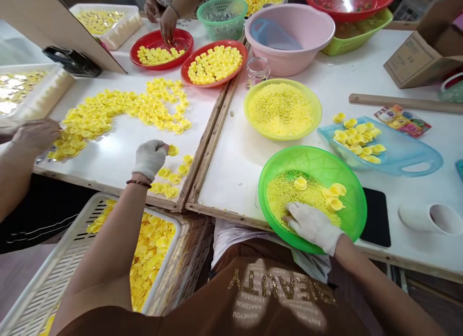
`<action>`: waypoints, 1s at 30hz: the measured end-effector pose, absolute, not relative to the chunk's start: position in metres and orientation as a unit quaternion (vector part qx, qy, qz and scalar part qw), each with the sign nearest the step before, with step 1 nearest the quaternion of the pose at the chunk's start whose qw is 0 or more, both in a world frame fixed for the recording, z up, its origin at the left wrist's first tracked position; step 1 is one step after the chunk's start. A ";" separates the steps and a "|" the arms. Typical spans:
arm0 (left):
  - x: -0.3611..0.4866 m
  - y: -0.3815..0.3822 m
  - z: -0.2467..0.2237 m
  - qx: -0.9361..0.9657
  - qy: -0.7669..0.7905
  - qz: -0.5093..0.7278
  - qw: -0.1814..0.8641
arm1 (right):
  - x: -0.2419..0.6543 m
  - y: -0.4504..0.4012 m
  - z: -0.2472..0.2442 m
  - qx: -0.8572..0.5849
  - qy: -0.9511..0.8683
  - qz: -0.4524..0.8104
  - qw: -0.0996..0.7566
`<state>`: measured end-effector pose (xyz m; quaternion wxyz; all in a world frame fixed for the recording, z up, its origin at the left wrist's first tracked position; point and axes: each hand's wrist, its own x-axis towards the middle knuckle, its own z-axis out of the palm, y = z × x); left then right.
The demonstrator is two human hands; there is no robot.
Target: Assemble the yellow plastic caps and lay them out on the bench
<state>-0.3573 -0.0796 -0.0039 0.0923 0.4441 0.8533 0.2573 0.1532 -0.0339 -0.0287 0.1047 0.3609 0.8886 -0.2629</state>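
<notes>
My left hand, in a white glove with bare fingertips, pinches a small yellow plastic cup-shaped piece at the table's surface. Just below it, several similar yellow pieces lie in short rows by the wooden edge. My gloved right hand is in a green bowl, its fingers curled down at the small yellow beads. What those fingertips hold is hidden. Some loose yellow cup pieces rest on the beads beyond the hand.
A yellow bowl of beads, a blue scoop with cup pieces, and a black phone surround the green bowl. Left lies a long pile of cup pieces. Co-workers' hands work at the far left and back. A crate stands below.
</notes>
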 end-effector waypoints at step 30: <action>-0.011 0.043 -0.013 0.622 0.594 0.178 0.478 | 0.168 0.017 0.012 0.380 0.197 -0.737 -0.523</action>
